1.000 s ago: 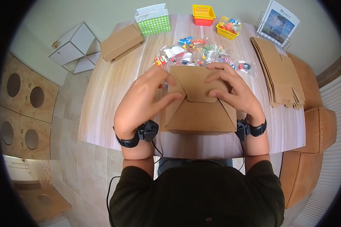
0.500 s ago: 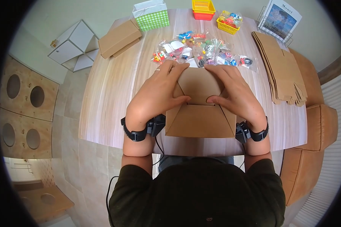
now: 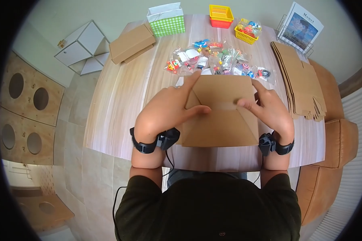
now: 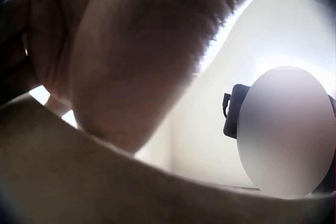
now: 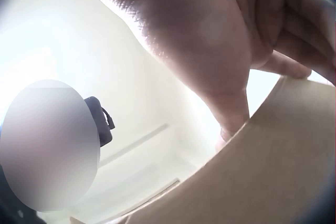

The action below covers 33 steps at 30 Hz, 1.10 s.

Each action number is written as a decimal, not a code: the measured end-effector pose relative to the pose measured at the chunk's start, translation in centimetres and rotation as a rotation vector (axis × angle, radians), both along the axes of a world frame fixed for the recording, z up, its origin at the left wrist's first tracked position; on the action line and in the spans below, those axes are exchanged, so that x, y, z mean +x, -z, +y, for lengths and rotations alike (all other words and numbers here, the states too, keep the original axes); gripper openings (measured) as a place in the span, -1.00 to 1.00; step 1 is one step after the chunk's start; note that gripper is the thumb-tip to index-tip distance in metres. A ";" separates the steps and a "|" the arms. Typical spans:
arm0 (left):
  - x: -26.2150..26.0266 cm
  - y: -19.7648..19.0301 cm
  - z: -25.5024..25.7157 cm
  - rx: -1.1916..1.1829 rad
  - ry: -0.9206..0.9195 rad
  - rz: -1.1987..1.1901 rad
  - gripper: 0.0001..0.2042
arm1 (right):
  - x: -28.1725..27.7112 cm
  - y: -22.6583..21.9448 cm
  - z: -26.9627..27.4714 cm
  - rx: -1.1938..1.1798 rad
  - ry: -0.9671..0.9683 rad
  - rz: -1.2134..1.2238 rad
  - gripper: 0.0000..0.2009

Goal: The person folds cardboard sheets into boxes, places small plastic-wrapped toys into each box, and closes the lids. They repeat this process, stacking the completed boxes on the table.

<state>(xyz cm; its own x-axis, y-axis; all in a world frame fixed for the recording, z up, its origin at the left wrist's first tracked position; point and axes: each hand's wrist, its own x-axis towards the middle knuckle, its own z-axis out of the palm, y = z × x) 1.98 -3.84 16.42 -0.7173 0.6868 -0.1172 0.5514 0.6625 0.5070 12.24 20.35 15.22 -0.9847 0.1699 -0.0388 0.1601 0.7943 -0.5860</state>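
Note:
A brown cardboard box [image 3: 219, 128] stands at the table's near side, with a wide panel and a crosswise fold on top. Over its left part lies the left hand [image 3: 169, 106], thumb on the top and index finger stretched toward the far left corner. The right hand [image 3: 271, 108] is at the right edge, thumb over the top and the other fingers bent by the far right corner. In the left wrist view the left palm [image 4: 142, 50] looms above the cardboard [image 4: 105, 182]; the right wrist view shows the right hand [image 5: 205, 35] beside the box wall [image 5: 252, 155].
Bagged small toys [image 3: 221, 60] lie beyond the box. Farther back stand a green checked bag [image 3: 167, 26], stacked baskets [image 3: 221, 17] and a yellow basket of toys [image 3: 246, 36]. A cardboard box [image 3: 132, 43] is at back left, flattened cardboard [image 3: 299, 82] at right.
The hands have moved apart from the box's top middle toward its sides. The box sits slightly farther right in the head view, and its top panel looks wider and flatter.

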 end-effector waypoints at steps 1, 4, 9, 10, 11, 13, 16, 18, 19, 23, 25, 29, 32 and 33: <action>0.5 -0.5 0.1 -0.006 -0.007 -0.007 -0.13 | 0.1 -0.4 -0.2 -0.004 0.038 0.028 -0.23; 1.6 -0.8 -0.8 0.113 0.051 0.048 -0.15 | 1.5 -1.2 -0.6 -0.035 0.062 0.180 -0.27; 4.1 -1.3 -2.1 0.285 0.096 0.209 -0.17 | 4.4 -2.4 -1.5 0.030 0.039 0.499 -0.30; 4.5 -1.3 -2.2 0.320 0.089 0.230 -0.18 | 4.8 -2.6 -1.4 0.065 0.021 0.576 -0.30; 4.8 -1.4 -2.2 0.356 0.082 0.250 -0.19 | 5.1 -2.7 -1.3 0.100 0.002 0.653 -0.29; 5.0 -1.0 -1.8 0.439 0.057 0.327 -0.21 | 5.6 -2.5 -1.5 0.172 0.047 0.790 -0.30; 4.8 -0.5 -0.9 0.592 0.031 0.388 -0.28 | 5.7 -2.4 -1.7 0.248 0.092 0.967 -0.37; 3.9 0.2 -0.1 0.701 -0.001 0.387 -0.37 | 4.4 -1.6 -1.1 0.216 0.050 1.060 -0.47; 3.0 0.7 0.5 0.753 -0.028 0.373 -0.42 | 3.7 -1.3 -0.7 0.161 0.005 1.092 -0.54; -1.4 2.9 2.2 0.892 -0.020 0.215 -0.63 | 0.8 -0.8 0.8 -0.068 -0.220 1.062 -0.72; -2.6 3.0 2.4 0.655 -0.013 0.334 -0.68 | -0.3 0.2 1.2 -0.175 -0.267 0.971 -0.76; -3.4 3.6 2.3 0.400 0.077 0.307 -0.68 | -2.4 2.1 1.4 -0.429 -0.123 0.692 -0.76; -3.1 3.0 2.5 0.230 0.078 0.210 -0.70 | -2.8 1.7 0.9 -0.382 0.049 0.498 -0.66; -3.2 2.8 2.5 0.203 0.060 0.118 -0.72 | -2.8 1.7 1.1 -0.365 0.066 0.483 -0.62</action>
